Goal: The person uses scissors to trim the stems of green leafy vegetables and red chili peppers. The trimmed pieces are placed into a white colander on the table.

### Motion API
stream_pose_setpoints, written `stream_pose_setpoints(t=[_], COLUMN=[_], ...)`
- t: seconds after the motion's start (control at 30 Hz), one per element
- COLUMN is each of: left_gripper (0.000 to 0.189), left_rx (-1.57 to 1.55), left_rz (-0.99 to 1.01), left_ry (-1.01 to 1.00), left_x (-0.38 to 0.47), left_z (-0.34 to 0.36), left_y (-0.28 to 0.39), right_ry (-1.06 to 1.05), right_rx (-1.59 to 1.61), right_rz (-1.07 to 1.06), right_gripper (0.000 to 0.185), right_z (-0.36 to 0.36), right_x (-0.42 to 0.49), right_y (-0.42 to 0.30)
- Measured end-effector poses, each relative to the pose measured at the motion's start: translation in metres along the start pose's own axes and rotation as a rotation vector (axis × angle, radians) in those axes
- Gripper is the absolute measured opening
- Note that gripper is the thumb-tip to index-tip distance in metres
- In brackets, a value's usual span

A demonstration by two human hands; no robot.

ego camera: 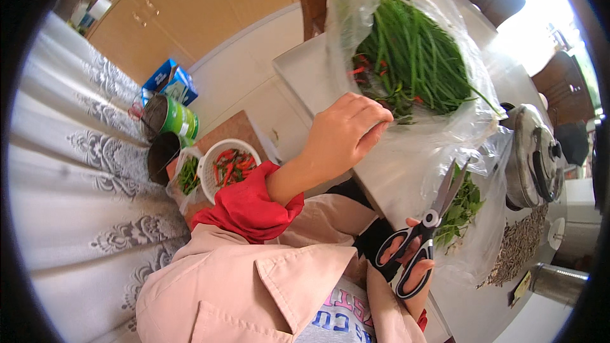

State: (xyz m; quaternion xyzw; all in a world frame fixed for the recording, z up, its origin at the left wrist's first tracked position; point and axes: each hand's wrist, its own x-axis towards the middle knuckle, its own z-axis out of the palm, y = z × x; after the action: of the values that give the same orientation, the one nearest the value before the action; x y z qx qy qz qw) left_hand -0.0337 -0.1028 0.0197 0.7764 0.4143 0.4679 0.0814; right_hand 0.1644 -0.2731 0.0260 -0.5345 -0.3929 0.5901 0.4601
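My left hand, in a rolled red cuff, is raised over the table's near edge. Its fingers are curled, the thumb close to them, and nothing shows in the grip. Just beyond it, a clear plastic bag holds long green stalks, with red chillies and dark leaves at their near end. In my right hand, low on the right, are black-and-white handled scissors, fingers through the loops and blades slightly apart. Green leaves lie on thin plastic beside the blades.
Left of me, a white colander holds red chillies, beside a bag of green chillies. Green tins and a blue box stand behind. On the table are a lidded metal pot and a brown dried heap. Chairs stand beyond.
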Motion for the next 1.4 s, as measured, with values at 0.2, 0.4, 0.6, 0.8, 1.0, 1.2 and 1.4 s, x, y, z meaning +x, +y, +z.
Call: stream_pose_setpoints(t=[0.2, 0.4, 0.6, 0.8, 1.0, 1.2, 1.4], left_gripper=[0.01, 0.015, 0.019, 0.02, 0.02, 0.02, 0.02], left_rx=[0.356, 0.648, 0.624, 0.467, 0.085, -0.508, -1.001], left_rz=[0.046, 0.055, 0.101, -0.008, -0.318, -0.562, -0.762], left_ry=[-0.299, -0.532, -0.496, -0.494, -0.142, 0.017, -0.1], left_x=[0.03, 0.043, 0.043, 0.051, 0.056, 0.043, 0.018], left_z=[0.027, 0.043, 0.047, 0.034, 0.001, -0.01, -0.004], left_y=[-0.03, -0.047, -0.05, -0.036, -0.009, 0.005, 0.034], right_ry=[-0.03, -0.06, -0.053, -0.073, -0.089, -0.058, -0.143], right_rx=[0.111, 0.207, 0.252, 0.212, 0.223, 0.197, 0.244], right_rz=[-0.001, 0.023, 0.037, 0.014, 0.007, -0.016, 0.0], right_gripper=[0.1, 0.095, 0.094, 0.092, 0.092, 0.096, 0.094], right_z=[0.0, 0.0, 0.0, -0.003, -0.005, -0.003, -0.008], right_x=[0.0, 0.003, 0.002, 0.001, -0.002, -0.004, -0.007], right_y=[0.001, -0.001, -0.002, -0.002, 0.0, 0.001, 0.0])
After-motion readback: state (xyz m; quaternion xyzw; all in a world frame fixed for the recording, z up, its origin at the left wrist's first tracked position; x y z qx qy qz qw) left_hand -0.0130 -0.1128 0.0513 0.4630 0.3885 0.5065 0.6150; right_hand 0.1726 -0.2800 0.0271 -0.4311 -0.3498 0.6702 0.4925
